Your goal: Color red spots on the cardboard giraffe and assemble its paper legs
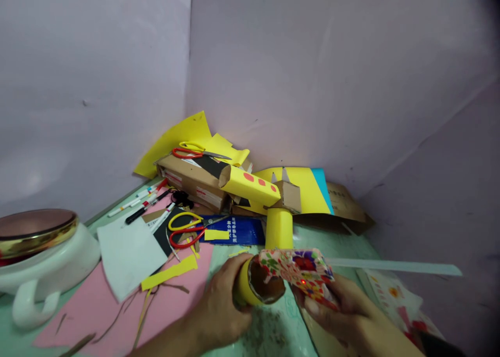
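My left hand point(224, 307) is wrapped around a short cardboard tube point(244, 287) covered in yellow paper, its open end tilted up toward me. In my right hand point(347, 313) is a flower-patterned hot glue gun point(297, 266) with a small red light on. A long translucent glue stick point(398, 266) juts from its rear to the right. The gun's front end is at the rim of the tube; whether they touch I cannot tell. Just beyond, a yellow upright piece point(279, 229) stands near a small brown cardboard piece point(289, 196) and a yellow strip-shaped box point(253, 185) with red ovals.
Yellow-and-red-handled scissors point(187, 231) lie on the left, another pair point(195, 151) on a cardboard box point(183, 177). Markers point(136, 211), white paper point(130, 255) and pink paper point(94, 315) spread leftward. A white lidded pot point(50, 258) stands at far left. Walls close the back.
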`<state>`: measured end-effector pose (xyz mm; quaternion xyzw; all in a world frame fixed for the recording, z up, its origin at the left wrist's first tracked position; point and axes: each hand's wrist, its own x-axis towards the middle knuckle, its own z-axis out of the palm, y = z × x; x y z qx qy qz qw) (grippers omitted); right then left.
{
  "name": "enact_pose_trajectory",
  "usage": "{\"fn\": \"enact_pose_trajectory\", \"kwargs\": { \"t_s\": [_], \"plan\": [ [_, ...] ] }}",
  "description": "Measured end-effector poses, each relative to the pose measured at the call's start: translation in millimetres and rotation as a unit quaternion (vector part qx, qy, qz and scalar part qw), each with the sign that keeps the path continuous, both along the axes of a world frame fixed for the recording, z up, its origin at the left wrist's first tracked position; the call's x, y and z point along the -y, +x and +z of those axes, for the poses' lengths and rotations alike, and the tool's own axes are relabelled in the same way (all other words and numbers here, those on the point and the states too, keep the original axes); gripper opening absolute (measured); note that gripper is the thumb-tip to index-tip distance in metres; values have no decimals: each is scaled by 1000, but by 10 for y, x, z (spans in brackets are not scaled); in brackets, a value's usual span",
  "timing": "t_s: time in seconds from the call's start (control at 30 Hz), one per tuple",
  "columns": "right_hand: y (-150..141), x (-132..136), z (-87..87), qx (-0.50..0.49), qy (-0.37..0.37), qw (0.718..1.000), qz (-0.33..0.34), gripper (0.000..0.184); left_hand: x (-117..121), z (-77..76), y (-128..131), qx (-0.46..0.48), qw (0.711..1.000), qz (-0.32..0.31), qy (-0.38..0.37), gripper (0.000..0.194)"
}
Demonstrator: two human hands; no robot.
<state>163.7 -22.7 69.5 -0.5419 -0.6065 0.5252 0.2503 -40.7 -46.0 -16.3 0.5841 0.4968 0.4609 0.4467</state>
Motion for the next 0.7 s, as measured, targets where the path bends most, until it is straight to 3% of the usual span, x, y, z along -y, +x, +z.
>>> {"fn": "enact_pose_trajectory", "kwargs": {
  "t_s": [0.27,0.4,0.7],
  "plan": [
    [-17,4,31,-47,-3,999,-1,38,10,47,10,-10,1000,5,-10,70],
    [-10,0,34,-20,4,1000,11,39,15,36,8,-15,1000,7,-7,71],
    [27,51,-118,-47,4,999,11,34,4,-57,21,-1,1000,9,13,73]
  ]
}}
